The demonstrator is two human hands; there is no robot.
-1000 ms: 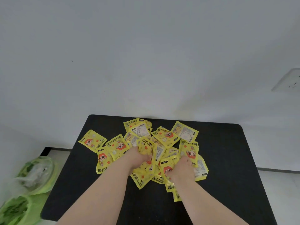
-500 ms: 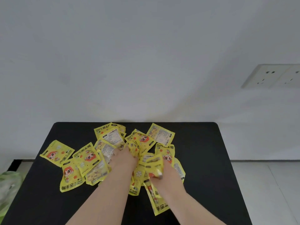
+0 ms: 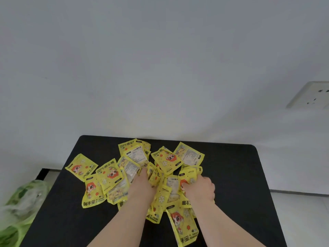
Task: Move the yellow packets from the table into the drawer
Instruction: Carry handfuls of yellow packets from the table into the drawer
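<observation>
The yellow packets (image 3: 168,160) lie in a loose heap on the black tabletop (image 3: 235,175). The left hand (image 3: 141,184) grips some in the middle of the heap; the right hand (image 3: 201,190) clutches a crumpled one.

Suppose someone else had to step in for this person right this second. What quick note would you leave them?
Left hand: fingers dug into the middle of the pile, apparently gripping a bunch of yellow packets.
Right hand: fist gripping crumpled packets on the pile's right side.
Packets: all in view are heaped or scattered on the black table; a few lie flat to the left.
Done: nothing that shows; the drawer is out of view.
Left: lift both handfuls, carry them to the drawer, return for the rest.
</observation>
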